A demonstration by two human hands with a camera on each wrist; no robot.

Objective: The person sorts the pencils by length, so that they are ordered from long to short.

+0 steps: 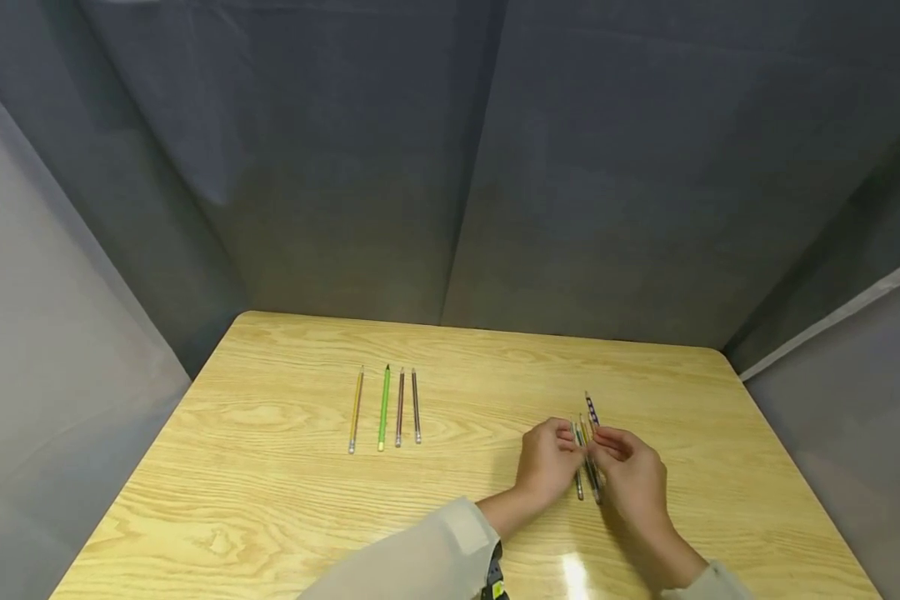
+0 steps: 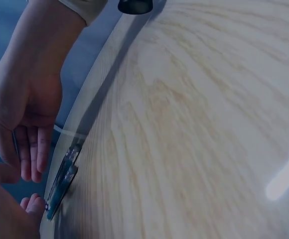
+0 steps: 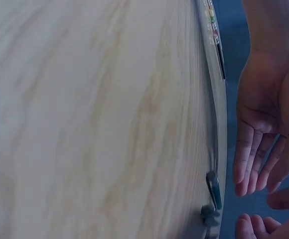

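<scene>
A loose bunch of pencils (image 1: 587,454) lies on the right half of the wooden table (image 1: 270,500), one with a blue dotted barrel (image 1: 592,408) sticking out at the far end. My left hand (image 1: 549,462) and right hand (image 1: 632,473) flank the bunch, fingertips touching it from either side. In the left wrist view the right hand (image 2: 27,124) hangs with fairly straight fingers over a dark pencil (image 2: 62,181). Seen from the right wrist, the left hand (image 3: 264,134) is likewise relaxed beside a pencil end (image 3: 215,191). Neither hand plainly grips anything.
Further left, a yellow pencil (image 1: 356,421), a green one (image 1: 384,408) and two brown ones (image 1: 400,408) (image 1: 416,407) lie side by side in a neat row. Grey curtains (image 1: 450,167) close in the table at the back and sides.
</scene>
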